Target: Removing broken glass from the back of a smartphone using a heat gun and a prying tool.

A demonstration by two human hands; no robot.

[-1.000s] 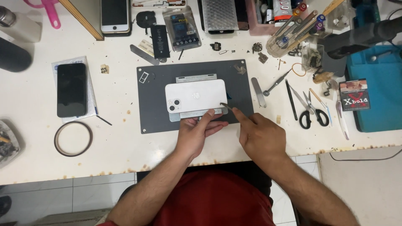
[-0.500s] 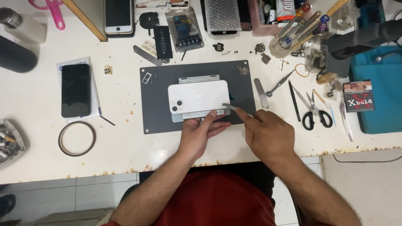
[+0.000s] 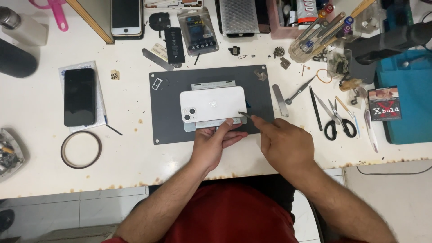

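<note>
A white phone (image 3: pixel 213 103) lies back-up on a dark grey work mat (image 3: pixel 171 128), with a grey plate under it. My left hand (image 3: pixel 215 141) presses on the phone's near edge, fingers on the plate beneath. My right hand (image 3: pixel 283 143) pinches a thin metal pry tool (image 3: pixel 245 115) whose tip touches the phone's lower right corner.
A black phone (image 3: pixel 79 96) lies on a white sheet at left, near a tape ring (image 3: pixel 81 149). Scissors (image 3: pixel 337 120), tweezers (image 3: pixel 316 108) and a metal spudger (image 3: pixel 279 100) lie right of the mat. A teal box (image 3: pixel 414 96), parts and another phone (image 3: pixel 126 17) line the back.
Both hands and the phone keep the same hold. The view has shifted slightly; my right hand has edged the tool's tip along the phone's lower right corner.
</note>
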